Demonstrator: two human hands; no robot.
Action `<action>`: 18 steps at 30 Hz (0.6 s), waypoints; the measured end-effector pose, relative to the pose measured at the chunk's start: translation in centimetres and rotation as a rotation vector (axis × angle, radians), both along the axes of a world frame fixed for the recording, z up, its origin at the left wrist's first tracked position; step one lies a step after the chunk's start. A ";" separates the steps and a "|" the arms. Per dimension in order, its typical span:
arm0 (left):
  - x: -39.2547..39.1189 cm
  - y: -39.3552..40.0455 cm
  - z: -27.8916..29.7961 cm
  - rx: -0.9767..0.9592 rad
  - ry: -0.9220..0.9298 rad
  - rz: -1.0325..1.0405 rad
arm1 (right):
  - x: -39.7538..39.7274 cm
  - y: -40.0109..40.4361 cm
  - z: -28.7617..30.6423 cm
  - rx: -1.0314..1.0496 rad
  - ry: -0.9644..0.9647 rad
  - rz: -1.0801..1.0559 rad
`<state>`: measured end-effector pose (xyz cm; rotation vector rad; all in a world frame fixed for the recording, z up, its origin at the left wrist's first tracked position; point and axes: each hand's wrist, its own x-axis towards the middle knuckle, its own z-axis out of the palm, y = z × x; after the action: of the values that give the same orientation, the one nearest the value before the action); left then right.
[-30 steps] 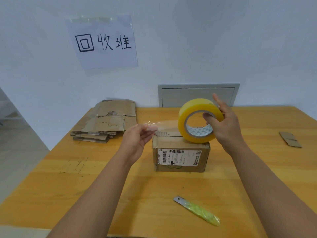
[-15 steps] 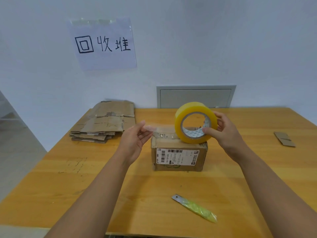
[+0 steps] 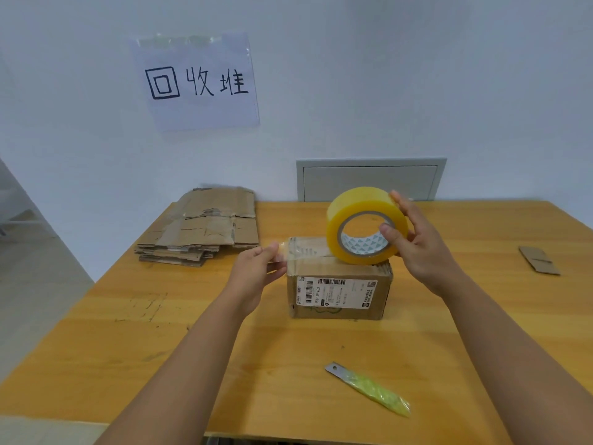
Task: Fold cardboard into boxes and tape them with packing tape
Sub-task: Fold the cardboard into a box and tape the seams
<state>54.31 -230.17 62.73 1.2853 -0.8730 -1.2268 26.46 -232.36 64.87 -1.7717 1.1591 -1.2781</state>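
Note:
A small folded cardboard box (image 3: 340,297) with a white shipping label stands in the middle of the wooden table (image 3: 160,354). My right hand (image 3: 417,242) grips a yellow roll of packing tape (image 3: 359,220) that stands on edge on the box's top right. A clear strip of tape (image 3: 305,250) runs from the roll leftward across the box top. My left hand (image 3: 256,274) pinches the strip's free end just past the box's left edge.
A stack of flattened cardboard (image 3: 205,232) lies at the table's back left. A blade with a green wrapped handle (image 3: 369,388) lies near the front edge. A small cardboard scrap (image 3: 539,260) sits at the far right. A paper sign (image 3: 195,85) hangs on the wall.
The pulled strip has come down from mid-air to lie over the box top. My left hand has lowered to the box's left edge. The roll stays on the box's right.

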 end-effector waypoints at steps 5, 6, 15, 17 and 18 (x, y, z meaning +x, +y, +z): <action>-0.1 -0.5 -0.7 0.019 0.045 -0.001 | 0.0 -0.4 -0.2 -0.018 0.041 0.004; -0.1 -0.5 -0.7 0.018 0.048 -0.001 | 0.1 -0.4 -0.2 -0.019 0.046 0.003; -0.7 -0.7 -2.2 0.165 -0.516 -0.114 | 0.4 -0.3 -0.6 -0.044 0.056 -0.021; -0.7 -0.7 -2.0 0.169 -0.734 -0.077 | 0.4 -0.2 -0.7 -0.042 0.047 -0.035; -0.7 -0.5 -1.9 0.122 -0.821 -0.022 | 0.4 -0.2 -0.8 -0.039 0.041 -0.039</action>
<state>53.63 -230.66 60.79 1.9260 -1.3984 -0.7505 26.83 -232.55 64.05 -1.8191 1.2040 -1.3005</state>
